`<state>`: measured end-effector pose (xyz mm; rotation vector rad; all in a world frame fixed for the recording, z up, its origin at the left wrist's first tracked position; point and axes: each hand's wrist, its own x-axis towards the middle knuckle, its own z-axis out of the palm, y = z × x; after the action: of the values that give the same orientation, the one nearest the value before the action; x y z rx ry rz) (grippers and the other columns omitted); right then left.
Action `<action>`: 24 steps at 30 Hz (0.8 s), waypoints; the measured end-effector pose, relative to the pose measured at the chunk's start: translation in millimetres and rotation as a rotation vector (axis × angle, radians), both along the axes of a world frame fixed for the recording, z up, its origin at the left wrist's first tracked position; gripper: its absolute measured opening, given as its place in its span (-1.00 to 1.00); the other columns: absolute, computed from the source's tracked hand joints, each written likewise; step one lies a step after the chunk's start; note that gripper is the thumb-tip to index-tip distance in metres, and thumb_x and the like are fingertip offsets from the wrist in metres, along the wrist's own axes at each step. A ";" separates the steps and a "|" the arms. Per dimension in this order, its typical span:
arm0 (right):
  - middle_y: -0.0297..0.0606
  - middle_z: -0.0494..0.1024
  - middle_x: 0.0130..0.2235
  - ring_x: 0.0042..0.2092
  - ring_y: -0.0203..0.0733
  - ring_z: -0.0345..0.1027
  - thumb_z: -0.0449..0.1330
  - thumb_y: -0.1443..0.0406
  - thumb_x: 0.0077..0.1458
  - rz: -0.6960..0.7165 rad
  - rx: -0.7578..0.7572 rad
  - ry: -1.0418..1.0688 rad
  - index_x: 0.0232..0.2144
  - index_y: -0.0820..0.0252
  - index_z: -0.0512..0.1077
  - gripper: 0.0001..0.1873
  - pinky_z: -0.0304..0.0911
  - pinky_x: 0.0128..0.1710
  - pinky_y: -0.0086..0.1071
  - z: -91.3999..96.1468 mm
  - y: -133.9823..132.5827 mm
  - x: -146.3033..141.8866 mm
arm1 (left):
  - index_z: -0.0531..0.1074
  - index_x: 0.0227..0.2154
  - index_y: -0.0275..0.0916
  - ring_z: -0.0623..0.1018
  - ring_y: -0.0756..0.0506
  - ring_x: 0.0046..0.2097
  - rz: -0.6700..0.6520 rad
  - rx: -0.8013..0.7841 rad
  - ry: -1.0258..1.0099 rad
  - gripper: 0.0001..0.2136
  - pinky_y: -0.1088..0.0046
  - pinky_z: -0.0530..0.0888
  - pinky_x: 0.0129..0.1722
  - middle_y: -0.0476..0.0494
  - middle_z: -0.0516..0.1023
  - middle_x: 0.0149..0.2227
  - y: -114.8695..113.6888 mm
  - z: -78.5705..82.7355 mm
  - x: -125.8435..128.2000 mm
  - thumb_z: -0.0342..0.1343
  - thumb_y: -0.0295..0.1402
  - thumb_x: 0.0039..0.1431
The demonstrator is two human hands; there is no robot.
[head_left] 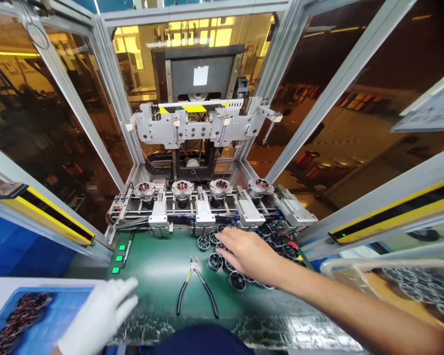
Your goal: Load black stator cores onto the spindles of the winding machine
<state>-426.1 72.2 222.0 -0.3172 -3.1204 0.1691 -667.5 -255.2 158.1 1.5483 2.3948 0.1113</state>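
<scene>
Round parts [215,262] lie around the right grip [246,252] near 2-handled pliers [194,267].

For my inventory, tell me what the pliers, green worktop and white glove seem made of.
Pliers: metal head, by its pale shine; dark handle sleeves, probably rubber or plastic. Green worktop: smooth, semi-gloss, perhaps rubber or vinyl, judging by its glare. White glove: matte, likely fabric, texture blurred.
</scene>
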 end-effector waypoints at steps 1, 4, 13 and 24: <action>-0.09 0.48 -0.16 -0.13 -0.06 0.39 0.08 0.24 0.33 0.036 0.022 0.013 -0.10 0.29 0.46 -0.75 0.33 -0.17 -0.24 13.3 9.2 -16.9 | 0.52 0.06 -0.12 0.61 -0.23 -0.20 -0.014 0.022 0.104 -0.60 0.14 0.52 -0.08 -0.20 0.65 -0.19 22.9 28.5 -22.3 -0.07 -0.09 0.35; -0.07 0.45 -0.11 -0.07 -0.05 0.34 0.12 0.21 0.32 0.136 0.078 0.033 -0.08 0.31 0.43 -0.73 0.30 -0.08 -0.23 42.9 34.8 -74.3 | 0.40 0.17 -0.24 0.53 -0.37 -0.02 0.014 0.115 0.437 -0.46 0.00 0.43 0.01 -0.35 0.59 -0.12 94.2 92.2 -91.7 0.02 0.01 0.27; -0.11 0.39 0.02 0.00 -0.10 0.32 0.35 0.13 0.13 0.096 0.156 -0.030 -0.05 0.31 0.40 -0.54 0.35 0.01 -0.16 8.4 86.4 -211.1 | 0.54 0.03 -0.02 0.08 -0.54 0.39 -0.011 -0.096 0.296 -0.43 -0.14 0.23 0.25 -0.23 0.09 0.42 213.4 91.5 -172.0 0.35 0.01 -0.10; -0.11 0.40 0.06 0.07 -0.06 0.31 0.37 0.24 0.10 0.053 0.056 -0.040 -0.14 0.32 0.46 -0.67 0.31 0.11 -0.07 -1.3 88.7 -218.7 | 0.58 -0.05 -0.16 0.35 -0.39 0.30 -0.139 -0.269 0.170 -0.47 0.04 0.34 0.24 -0.23 0.26 0.35 243.6 74.4 -193.0 0.31 0.00 -0.07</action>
<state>-644.7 160.8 220.7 -0.2399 -3.1677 0.0764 -860.6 -11.6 232.5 1.6426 2.2994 -0.3699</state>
